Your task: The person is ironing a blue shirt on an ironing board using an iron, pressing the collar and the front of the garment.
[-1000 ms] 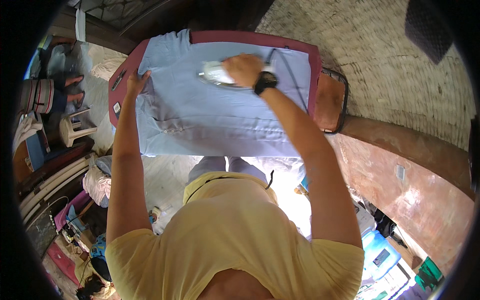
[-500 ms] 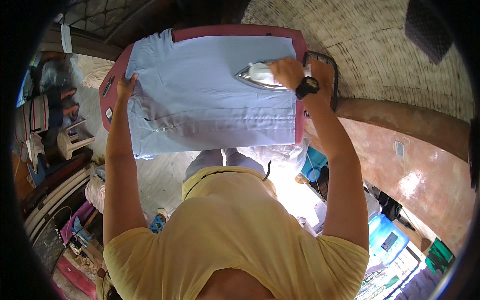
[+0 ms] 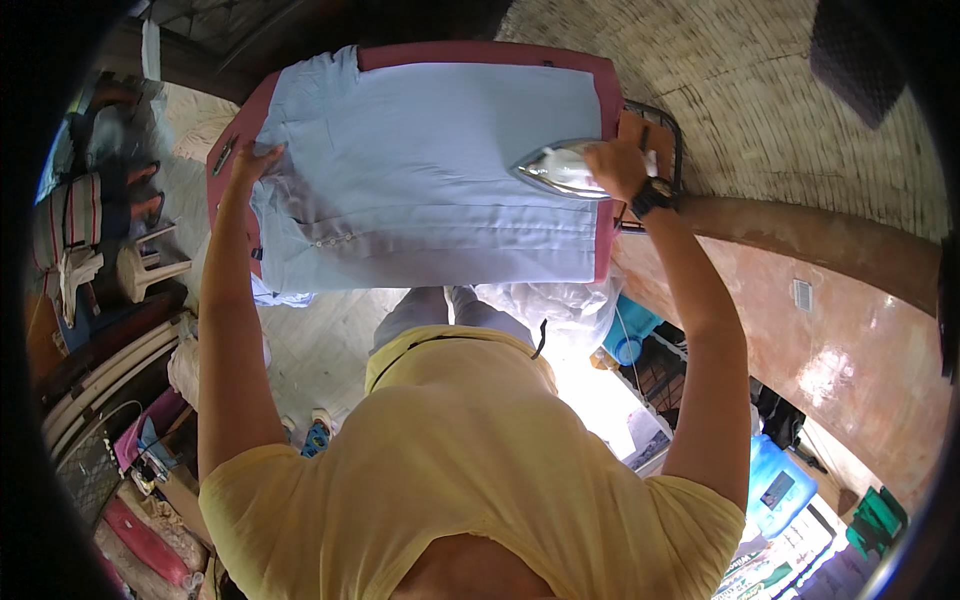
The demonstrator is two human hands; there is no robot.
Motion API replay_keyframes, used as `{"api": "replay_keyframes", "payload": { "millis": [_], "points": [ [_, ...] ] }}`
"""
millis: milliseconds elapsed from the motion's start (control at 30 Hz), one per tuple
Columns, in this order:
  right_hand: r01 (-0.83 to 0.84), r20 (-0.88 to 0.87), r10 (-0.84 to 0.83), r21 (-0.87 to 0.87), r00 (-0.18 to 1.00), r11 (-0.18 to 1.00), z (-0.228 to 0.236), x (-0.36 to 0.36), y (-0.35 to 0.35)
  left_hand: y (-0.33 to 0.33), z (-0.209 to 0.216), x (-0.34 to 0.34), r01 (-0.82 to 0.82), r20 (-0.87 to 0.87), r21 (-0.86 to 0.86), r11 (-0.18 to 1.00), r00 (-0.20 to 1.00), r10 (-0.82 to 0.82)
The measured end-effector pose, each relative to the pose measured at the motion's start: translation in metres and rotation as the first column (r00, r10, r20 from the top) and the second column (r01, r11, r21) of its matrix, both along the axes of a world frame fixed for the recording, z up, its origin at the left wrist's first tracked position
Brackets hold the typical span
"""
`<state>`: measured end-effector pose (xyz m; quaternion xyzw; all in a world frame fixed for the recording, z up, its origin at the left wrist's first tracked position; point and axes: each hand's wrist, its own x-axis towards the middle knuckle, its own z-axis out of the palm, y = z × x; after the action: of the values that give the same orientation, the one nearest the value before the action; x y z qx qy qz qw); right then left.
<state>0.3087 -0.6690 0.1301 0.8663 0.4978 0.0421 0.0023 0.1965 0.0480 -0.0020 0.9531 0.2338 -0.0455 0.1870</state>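
Note:
A pale blue shirt point(image 3: 430, 150) lies spread over a dark red ironing board point(image 3: 450, 52), with small buttons along its nearer part. My right hand point(image 3: 617, 170) is wrapped round the handle of a white and silver iron point(image 3: 558, 170). The iron rests on the shirt near the board's right end, its pointed tip facing left. At the shirt's left edge, my left hand point(image 3: 256, 164) touches the cloth with thumb and fingers apart. A dark watch point(image 3: 652, 197) is on my right wrist.
Beyond the board's right end is a dark metal rack point(image 3: 672, 150) beside a woven mat wall. A small dark object point(image 3: 224, 155) lies on the board's left end. A pale stool point(image 3: 150, 265) and a seated person's legs point(image 3: 145, 195) are at the left.
The iron and my right hand have moved right and slightly nearer, toward the shirt's right edge. My left hand stays at the left edge. The whole view has shifted slightly.

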Motion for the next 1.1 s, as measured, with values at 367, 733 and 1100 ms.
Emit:
{"api": "replay_keyframes", "payload": {
  "millis": [367,733,1100],
  "points": [
    [0.365,-0.305,-0.315,0.123,0.899,0.923,0.009,-0.065,0.147,0.005,-0.018,-0.023,-0.003,0.079,0.158,0.987,0.997,-0.01],
    [0.614,-0.188,-0.594,0.076,0.782,0.785,-0.005,-0.023,0.011,0.006,-0.034,-0.03,-0.053,0.207,0.165,0.985,0.978,0.018],
    [0.452,-0.264,-0.418,0.085,0.869,0.888,0.004,-0.035,0.015,0.0,-0.034,-0.029,-0.058,0.21,0.133,0.989,0.977,0.029]
  ]
}}
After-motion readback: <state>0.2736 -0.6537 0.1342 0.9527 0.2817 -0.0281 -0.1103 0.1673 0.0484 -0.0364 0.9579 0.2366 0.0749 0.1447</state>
